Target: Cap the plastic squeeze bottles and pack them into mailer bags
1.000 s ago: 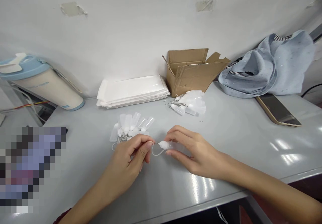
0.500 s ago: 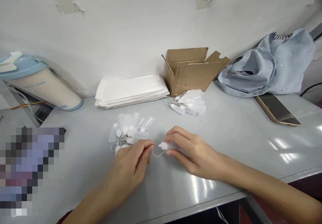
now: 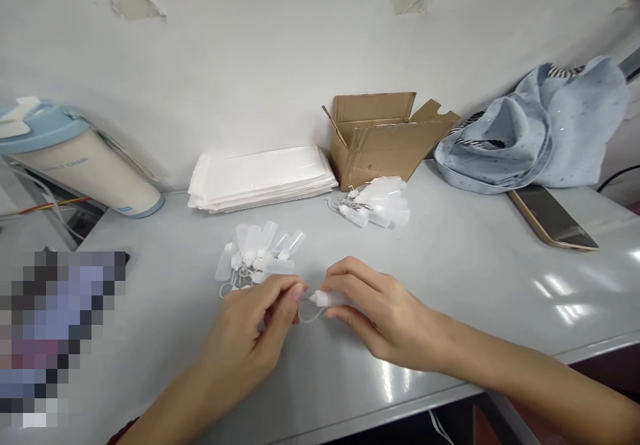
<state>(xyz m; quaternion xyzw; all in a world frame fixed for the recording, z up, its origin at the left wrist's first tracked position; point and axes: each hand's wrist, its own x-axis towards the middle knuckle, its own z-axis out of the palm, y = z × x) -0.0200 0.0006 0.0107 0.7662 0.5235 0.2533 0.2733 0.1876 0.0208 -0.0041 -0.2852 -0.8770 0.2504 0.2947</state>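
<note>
My right hand (image 3: 373, 305) is closed around a small translucent needle-tip bottle (image 3: 323, 298), its white nozzle pointing left. A thin metal needle sticks out of the nozzle toward my left hand (image 3: 270, 318). That hand's thumb and index finger are pinched together on the end of the bottle's white cap strap (image 3: 311, 321); the cap itself is mostly hidden by the fingertips. The strap loops below the needle, between the two hands. Just behind my left hand lies a pile of similar bottles (image 3: 255, 245). Farther back, a second bottle pile (image 3: 383, 201) rests against a cardboard box.
The open cardboard box (image 3: 385, 155) stands by the wall, beside a stack of white packets (image 3: 260, 178). A tumbler (image 3: 90, 165) leans at the left, above a pixelated device (image 3: 65, 325). At the right lie a blue cloth bag (image 3: 530, 131) and a phone (image 3: 553, 218).
The bottle in my right hand has shifted slightly left and down, its nozzle closer to my left fingertips. Less needle shows between the hands. The piles look unchanged.
</note>
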